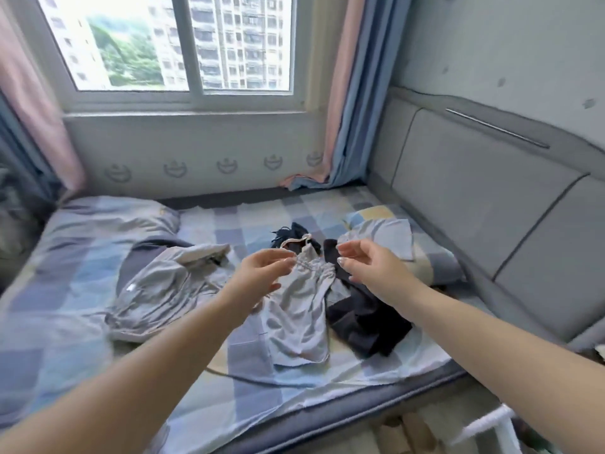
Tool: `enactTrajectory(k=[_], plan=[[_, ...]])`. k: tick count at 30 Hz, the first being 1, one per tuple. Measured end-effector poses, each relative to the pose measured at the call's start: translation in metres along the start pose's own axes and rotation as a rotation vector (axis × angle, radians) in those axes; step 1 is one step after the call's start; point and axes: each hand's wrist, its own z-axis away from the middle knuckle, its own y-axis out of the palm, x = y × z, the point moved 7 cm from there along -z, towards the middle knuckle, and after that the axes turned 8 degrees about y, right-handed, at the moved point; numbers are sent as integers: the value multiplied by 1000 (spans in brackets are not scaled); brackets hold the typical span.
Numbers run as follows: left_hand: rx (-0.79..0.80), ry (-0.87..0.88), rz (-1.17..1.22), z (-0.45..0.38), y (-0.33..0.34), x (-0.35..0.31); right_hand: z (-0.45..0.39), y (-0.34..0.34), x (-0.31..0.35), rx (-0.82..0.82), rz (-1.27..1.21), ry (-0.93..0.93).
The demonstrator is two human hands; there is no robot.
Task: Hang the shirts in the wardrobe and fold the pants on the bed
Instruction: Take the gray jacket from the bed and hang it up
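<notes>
Reaching over the checked blue bed sheet [229, 224], your left hand [262, 273] has loosely curled fingers, fingertips touching the gathered waistband of the small pale grey fabric shorts [298, 316] lying flat mid-bed; whether it grips, cannot tell. Your right hand [366, 267] hovers half-open above the crumpled dark navy garment [363, 326] just beside them, holding nothing; the larger grey pants [157, 290] lie crumpled to the left

1. A home bedroom; a bed [82, 290] with a checked sheet and a padded headboard [474, 198];
2. a curtained window [183, 44] facing apartment blocks; clothes [157, 290] lying on the sheet.
</notes>
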Motion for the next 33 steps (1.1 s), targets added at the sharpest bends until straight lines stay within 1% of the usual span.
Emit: enactTrajectory(k=[5,10,13,19,25,29,33], plan=[[-186,-129,-2,-11,-62,59,-71,67,-29,203,-6,29],[-341,-273,-20,-20,-101,104,-130,110,-62,350,-29,117],[-426,-352,-4,-23,-118,123,-161,132,-83,417,-1,171],[-550,-469,1,-21,-153,164,-196,185,-114,517,75,252],[-635,-538,46,-11,-200,189,-213,250,-116,607,120,308],[-651,-547,2,-5,-248,214,-222,296,-111,611,58,398],[-609,-570,2,0,-302,244,-225,351,-101,569,4,458]])
